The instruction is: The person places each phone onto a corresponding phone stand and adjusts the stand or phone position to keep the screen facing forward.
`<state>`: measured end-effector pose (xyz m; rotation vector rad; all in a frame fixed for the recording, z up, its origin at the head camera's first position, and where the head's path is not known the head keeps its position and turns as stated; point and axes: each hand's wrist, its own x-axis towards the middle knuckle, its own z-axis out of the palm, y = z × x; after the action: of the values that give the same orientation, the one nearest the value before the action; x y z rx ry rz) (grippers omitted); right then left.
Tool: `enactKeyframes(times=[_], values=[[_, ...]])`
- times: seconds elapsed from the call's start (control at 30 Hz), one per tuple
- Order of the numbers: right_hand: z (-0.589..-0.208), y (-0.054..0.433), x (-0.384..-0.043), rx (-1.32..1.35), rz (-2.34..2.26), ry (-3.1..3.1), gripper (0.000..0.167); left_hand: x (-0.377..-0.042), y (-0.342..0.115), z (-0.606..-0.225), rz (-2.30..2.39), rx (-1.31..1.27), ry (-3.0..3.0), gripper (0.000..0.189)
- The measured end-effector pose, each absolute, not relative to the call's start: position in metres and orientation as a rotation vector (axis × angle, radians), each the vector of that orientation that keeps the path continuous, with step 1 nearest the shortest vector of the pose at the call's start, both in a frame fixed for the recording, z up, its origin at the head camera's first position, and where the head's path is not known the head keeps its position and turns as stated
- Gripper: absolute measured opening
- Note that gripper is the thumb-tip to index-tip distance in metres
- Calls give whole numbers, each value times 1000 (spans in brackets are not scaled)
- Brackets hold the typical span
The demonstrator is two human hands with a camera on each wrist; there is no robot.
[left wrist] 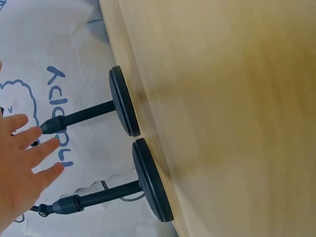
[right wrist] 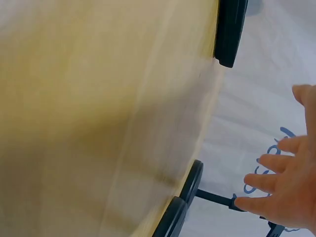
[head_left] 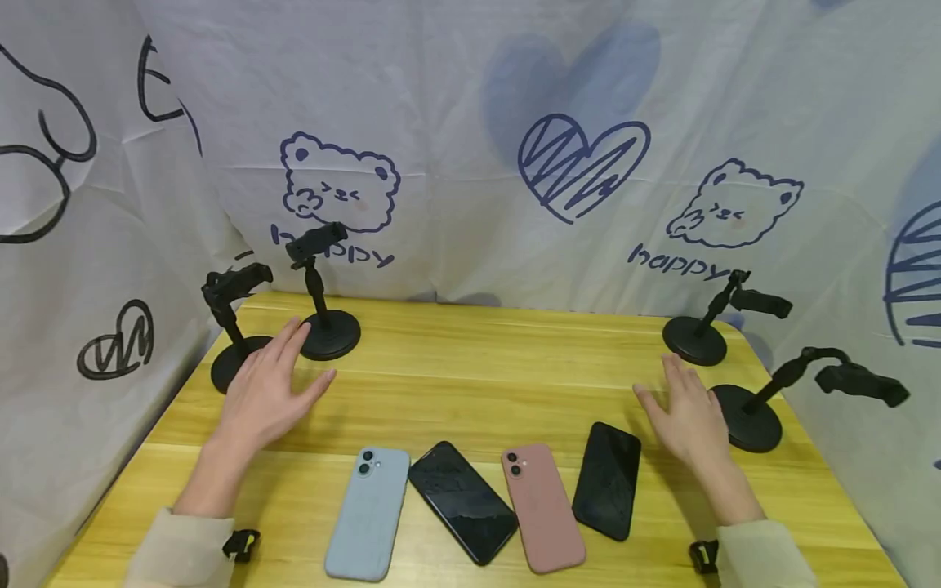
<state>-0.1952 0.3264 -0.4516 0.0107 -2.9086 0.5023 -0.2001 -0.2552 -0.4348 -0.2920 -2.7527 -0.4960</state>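
Observation:
My left hand (head_left: pixel 266 394) hovers over the left side of the wooden table with its fingers straight and thumb spread, holding nothing. Just beyond it stand two black phone stands (head_left: pixel 331 333). On the right, my right hand (head_left: pixel 687 416) is likewise stretched out with nothing in it, beside two more black stands (head_left: pixel 746 418). Between the hands lie a light blue phone (head_left: pixel 367 514), a black phone (head_left: pixel 465 502), a pink phone (head_left: pixel 544 508) and another dark phone (head_left: pixel 607 480). In the left wrist view the left fingers (left wrist: pixel 42 153) overlap a stand's pole.
The yellow wooden table (head_left: pixel 470 367) ends at a white cloth (head_left: pixel 456 98) printed with bears and hearts. More cloth hangs along the left side. The stands are near the table's far corners, their arms rising above the surface.

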Motion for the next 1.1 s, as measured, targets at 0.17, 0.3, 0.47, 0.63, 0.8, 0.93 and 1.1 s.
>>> enactKeyframes(times=[0.17, 0.3, 0.47, 0.63, 0.8, 0.93, 1.1], values=[[-448, 329, -201, -83, 722, -2783, 76, -199, -248, -433, -559, -298, -2641, 70], [-442, 335, -212, -165, 906, -2658, 67, -201, -239, -432, -601, -347, -2553, 59], [-435, 346, -232, -306, 1088, -2573, 64, -207, -224, -431, -681, -436, -2492, 53], [-430, 357, -256, -523, 1297, -2481, 67, -216, -204, -431, -777, -579, -2440, 51], [-430, 366, -278, -697, 1369, -2386, 66, -226, -181, -428, -821, -687, -2421, 50], [-432, 374, -295, -813, 1378, -2321, 64, -233, -162, -424, -842, -749, -2451, 51], [-433, 388, -316, -887, 1374, -2263, 65, -246, -133, -418, -833, -848, -2507, 52]])
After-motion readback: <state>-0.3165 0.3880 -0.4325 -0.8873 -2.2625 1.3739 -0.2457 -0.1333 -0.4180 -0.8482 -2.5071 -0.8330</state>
